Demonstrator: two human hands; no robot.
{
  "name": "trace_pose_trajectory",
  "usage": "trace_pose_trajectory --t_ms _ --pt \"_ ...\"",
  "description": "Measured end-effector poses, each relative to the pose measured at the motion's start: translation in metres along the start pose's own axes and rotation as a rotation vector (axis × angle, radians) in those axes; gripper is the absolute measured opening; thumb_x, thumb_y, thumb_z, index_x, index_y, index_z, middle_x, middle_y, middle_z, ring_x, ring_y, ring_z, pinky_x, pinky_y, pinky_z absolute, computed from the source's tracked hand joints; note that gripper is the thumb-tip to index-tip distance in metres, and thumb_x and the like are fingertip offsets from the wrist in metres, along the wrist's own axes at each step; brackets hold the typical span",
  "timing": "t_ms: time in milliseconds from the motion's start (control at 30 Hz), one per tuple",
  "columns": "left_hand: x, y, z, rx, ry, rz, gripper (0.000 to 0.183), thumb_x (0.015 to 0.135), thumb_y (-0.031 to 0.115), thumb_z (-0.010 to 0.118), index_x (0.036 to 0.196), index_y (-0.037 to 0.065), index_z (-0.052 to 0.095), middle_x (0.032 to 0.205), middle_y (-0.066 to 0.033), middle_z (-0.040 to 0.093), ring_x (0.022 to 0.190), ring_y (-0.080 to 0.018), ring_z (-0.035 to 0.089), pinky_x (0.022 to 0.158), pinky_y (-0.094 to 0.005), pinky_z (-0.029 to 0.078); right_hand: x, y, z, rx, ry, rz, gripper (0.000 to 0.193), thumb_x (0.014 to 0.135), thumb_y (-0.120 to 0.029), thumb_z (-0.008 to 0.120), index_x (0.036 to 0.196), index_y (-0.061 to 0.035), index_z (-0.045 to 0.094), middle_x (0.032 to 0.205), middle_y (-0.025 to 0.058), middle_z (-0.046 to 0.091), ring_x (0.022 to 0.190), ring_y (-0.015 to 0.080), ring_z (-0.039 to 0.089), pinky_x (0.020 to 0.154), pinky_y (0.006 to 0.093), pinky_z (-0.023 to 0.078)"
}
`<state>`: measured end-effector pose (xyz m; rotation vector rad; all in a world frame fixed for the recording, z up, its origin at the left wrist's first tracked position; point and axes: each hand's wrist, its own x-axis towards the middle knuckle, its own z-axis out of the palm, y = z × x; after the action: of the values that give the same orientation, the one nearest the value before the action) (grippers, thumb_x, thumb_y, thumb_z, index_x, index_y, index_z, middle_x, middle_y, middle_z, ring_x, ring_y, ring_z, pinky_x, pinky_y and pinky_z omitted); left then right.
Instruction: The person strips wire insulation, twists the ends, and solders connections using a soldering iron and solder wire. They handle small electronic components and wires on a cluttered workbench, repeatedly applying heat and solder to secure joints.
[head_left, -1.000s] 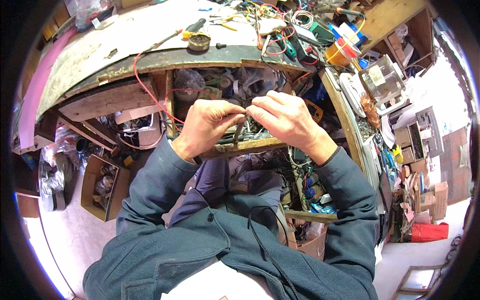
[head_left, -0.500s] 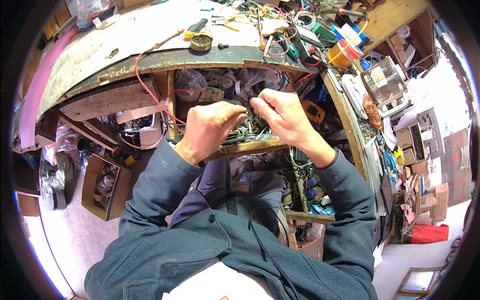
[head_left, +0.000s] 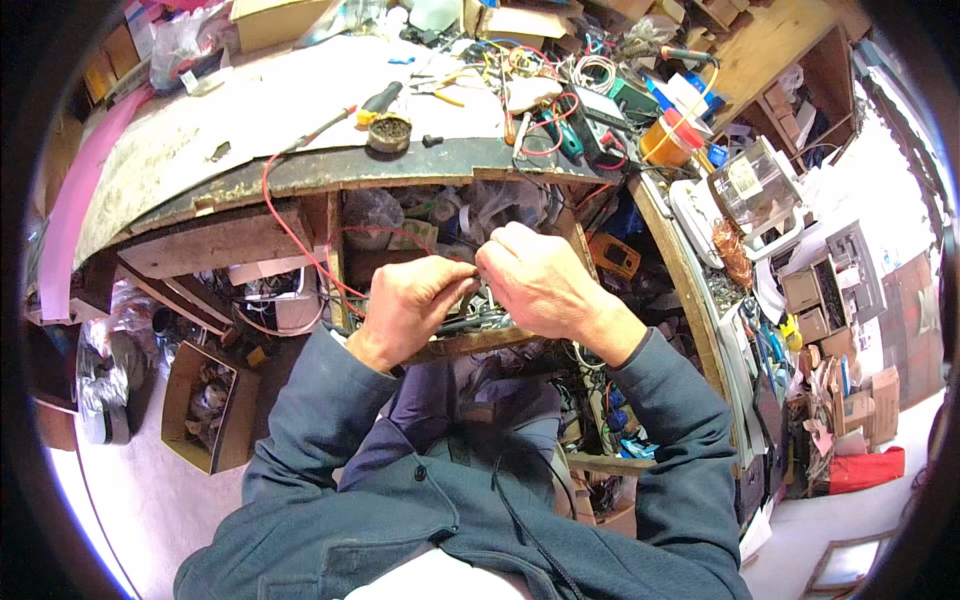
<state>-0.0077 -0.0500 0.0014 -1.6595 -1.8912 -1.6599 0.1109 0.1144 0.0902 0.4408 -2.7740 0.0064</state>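
Note:
My left hand point(head_left: 410, 307) and my right hand point(head_left: 538, 280) meet over an open drawer full of clutter, thumb and fingers pinched together on each. Fingertips nearly touch between them. Whatever they pinch is too small or too hidden to make out. Under the hands, the wooden drawer front point(head_left: 470, 345) runs across, with small metal parts and dark cables just behind it. Farther back in the drawer lie clear plastic bags point(head_left: 372, 215). A yellow multimeter point(head_left: 613, 256) rests to the right of my right hand.
On the bench point(head_left: 240, 115) lie a soldering iron point(head_left: 330, 122) with a red cord, a round tin point(head_left: 389, 133) and a screwdriver point(head_left: 380, 98). Tangled wires and an orange container point(head_left: 668, 140) stand at the back right. An open cardboard box point(head_left: 210, 405) is on the floor at left.
My right hand has moved left and lower, closing the gap to the left hand. The left hand has shifted slightly lower. The whole view has tilted a little.

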Motion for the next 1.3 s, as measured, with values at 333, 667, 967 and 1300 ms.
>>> trace_pose_trajectory --t_ms 333,667,967,1300 --pt "-0.003 0.009 0.011 0.321 0.095 0.2 0.02 0.085 0.011 0.076 0.105 0.007 0.073 0.092 -0.0076 0.074 0.073 -0.0236 0.073 0.06 -0.0347 0.058 -0.005 0.003 0.02 0.474 -0.027 0.435 0.022 0.097 -0.02 0.058 0.087 -0.0003 0.057 0.078 0.025 0.063 0.078 0.0463 0.064 0.067 0.0515 0.051" --pt "0.002 0.011 0.004 -0.042 0.253 -0.149 0.016 0.089 0.01 0.077 0.102 0.001 0.077 0.091 -0.0141 0.076 0.076 -0.0247 0.074 0.067 -0.0317 0.057 -0.002 0.0 0.017 0.617 0.248 0.542 0.03 0.099 -0.021 0.07 0.079 -0.001 0.06 0.064 0.0106 0.05 0.057 0.0169 0.047 0.054 0.0351 0.04" --pt "0.011 0.0 -0.028 -0.565 0.319 -0.513 0.02 0.095 0.009 0.074 0.112 -0.003 0.075 0.096 -0.005 0.076 0.083 -0.0093 0.07 0.074 -0.025 0.058 0.013 -0.03 0.068 0.865 0.422 0.509 0.022 0.089 -0.008 0.079 0.108 0.0003 0.071 0.092 0.0084 0.073 0.082 0.0128 0.069 0.072 0.027 0.055" --pt "0.011 0.0 -0.061 -0.604 0.252 -0.499 0.016 0.102 0.008 0.064 0.113 -0.003 0.07 0.104 -0.0114 0.077 0.094 -0.0147 0.072 0.084 -0.0302 0.059 0.075 0.008 0.059 0.257 0.597 0.495 0.042 0.083 -0.02 0.082 0.118 -0.0009 0.067 0.106 0.0159 0.07 0.102 0.0314 0.065 0.09 0.0413 0.052"
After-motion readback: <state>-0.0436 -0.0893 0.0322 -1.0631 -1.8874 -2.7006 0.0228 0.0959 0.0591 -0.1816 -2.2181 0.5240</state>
